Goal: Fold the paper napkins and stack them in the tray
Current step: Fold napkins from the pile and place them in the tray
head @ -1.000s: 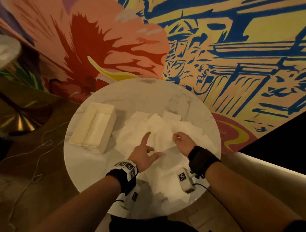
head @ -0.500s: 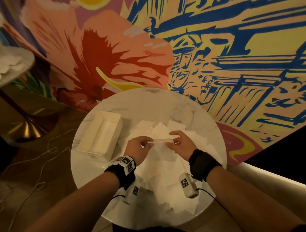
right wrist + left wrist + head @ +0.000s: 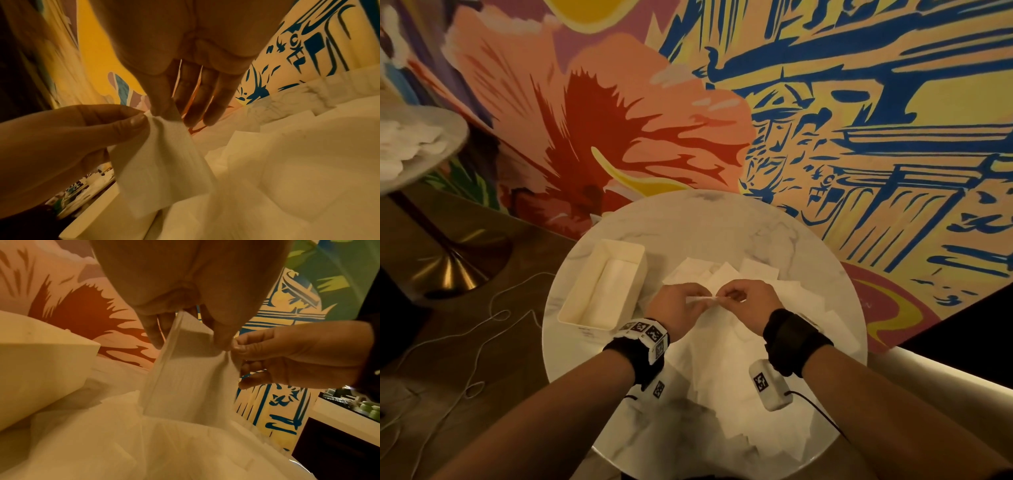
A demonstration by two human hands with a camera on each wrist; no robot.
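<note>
Both hands, left hand (image 3: 677, 308) and right hand (image 3: 750, 301), pinching one napkin (image 3: 185, 369); no readable writing.

Round marble table (image 3: 722, 219), painted flower mural wall (image 3: 619, 120), second table (image 3: 431, 144) at left, white cord (image 3: 482, 329) on floor

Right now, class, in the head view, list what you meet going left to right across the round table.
Tray → left hand → held napkin → right hand → loose napkins at the right edge.

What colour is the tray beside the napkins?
Cream-white, plain; the tray shows best in the head view.
</note>
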